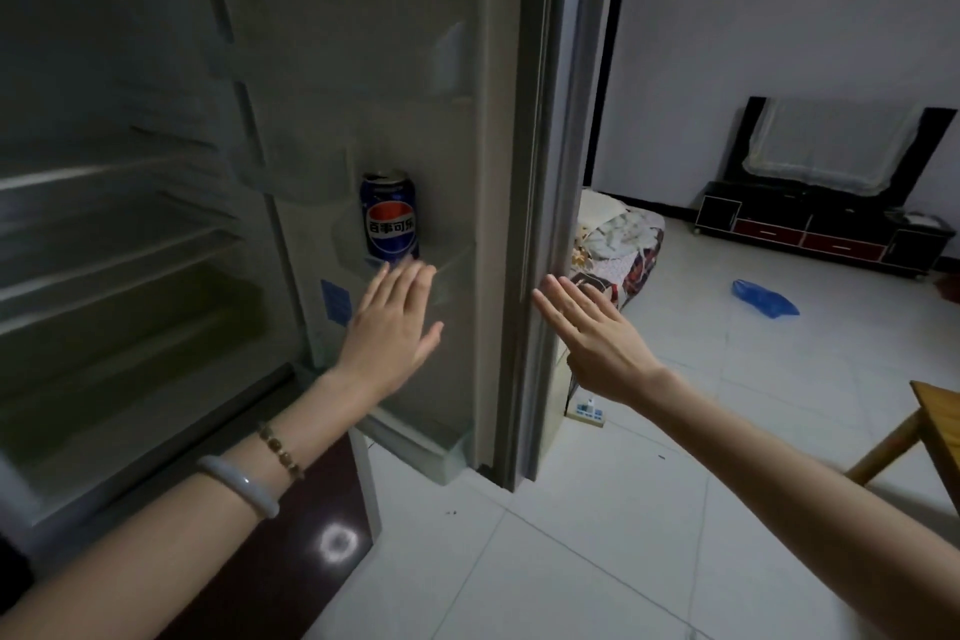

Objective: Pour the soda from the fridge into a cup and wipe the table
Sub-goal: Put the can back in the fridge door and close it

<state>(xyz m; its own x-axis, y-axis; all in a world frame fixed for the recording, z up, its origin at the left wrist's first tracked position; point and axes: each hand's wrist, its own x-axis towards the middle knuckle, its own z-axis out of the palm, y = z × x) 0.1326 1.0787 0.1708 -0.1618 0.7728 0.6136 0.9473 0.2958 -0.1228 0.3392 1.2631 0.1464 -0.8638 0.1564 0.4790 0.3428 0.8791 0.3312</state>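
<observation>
- The soda can (389, 216) stands upright with its long axis vertical, its silver rim on top and its label facing the camera.
- It sits in a clear door shelf (452, 260) on the inner side of the open fridge door (363, 68), about halfway up and toward the shelf's left end.
- The can is dark blue, with 1 round red, white and blue logo crossed by white characters.
- The left hand (392, 333) is flat, fingers straight and close together, its fingertips just below the can's base at the shelf's front wall; whether they touch it I cannot tell.
- The right hand (597, 343) is flat too, fingers straight, just beside the door's right edge.
- A gap shows between the can's top and the shelf above, and its own shelf runs on to the right.
- The fridge (104, 234) lies left of the door; tiled floor (623, 509) spreads right toward a wooden table (940, 426).
</observation>
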